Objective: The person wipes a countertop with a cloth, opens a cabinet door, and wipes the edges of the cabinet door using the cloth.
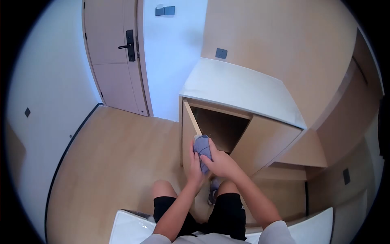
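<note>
A bunched grey-blue cloth (202, 147) is between my two hands, at the near top corner of an open cabinet door (191, 116). My left hand (194, 168) is closed on the cloth from the left. From the right, my right hand (219, 162) grips it, with the thumb across its front. The cloth covers the end of the door's top edge; whether it is wrapped around the door or only pressed to it, I cannot tell. Behind the door, the dark inside of the cabinet (219, 125) shows.
The cabinet has a pale top (239, 87) and a shut right door (266, 142). A room door (111, 53) with a black handle stands at the back left. Wooden floor (109, 162) spreads to the left. White furniture (130, 227) is beside my legs; a shoe (212, 191) shows below my hands.
</note>
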### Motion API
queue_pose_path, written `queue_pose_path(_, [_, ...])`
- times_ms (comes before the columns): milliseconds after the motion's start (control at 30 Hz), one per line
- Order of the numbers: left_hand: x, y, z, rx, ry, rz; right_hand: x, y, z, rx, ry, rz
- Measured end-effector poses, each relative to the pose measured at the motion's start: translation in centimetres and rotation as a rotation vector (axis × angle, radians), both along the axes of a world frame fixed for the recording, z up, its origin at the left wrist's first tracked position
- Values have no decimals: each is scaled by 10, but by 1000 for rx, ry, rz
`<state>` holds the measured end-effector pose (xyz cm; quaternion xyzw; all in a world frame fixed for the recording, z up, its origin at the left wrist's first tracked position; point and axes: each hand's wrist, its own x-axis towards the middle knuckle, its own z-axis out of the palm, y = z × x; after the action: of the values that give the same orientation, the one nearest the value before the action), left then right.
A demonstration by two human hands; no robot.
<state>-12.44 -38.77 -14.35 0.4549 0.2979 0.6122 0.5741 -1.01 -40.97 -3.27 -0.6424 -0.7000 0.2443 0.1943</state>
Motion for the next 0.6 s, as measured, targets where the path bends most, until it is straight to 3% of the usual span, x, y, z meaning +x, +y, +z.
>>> queue_pose_path(167, [-8, -22, 2, 54, -183, -36, 10, -36, 4, 68, 209, 12])
queue_pose_path(300, [-4, -12, -16, 234, 27, -31, 31, -25, -13, 212, 665, 76])
queue_pose_path(367, [-1, -10, -24, 318, 137, -29, 37, -16, -23, 89, 791, 41])
queue_pose_path(567, [-27, -29, 12, 174, 132, 146, 19, 7, -40, -42, 1127, 57])
queue_pose_path(600, [-34, -29, 18, 182, 245, 246, 10, 13, -29, 79, 1078, 3])
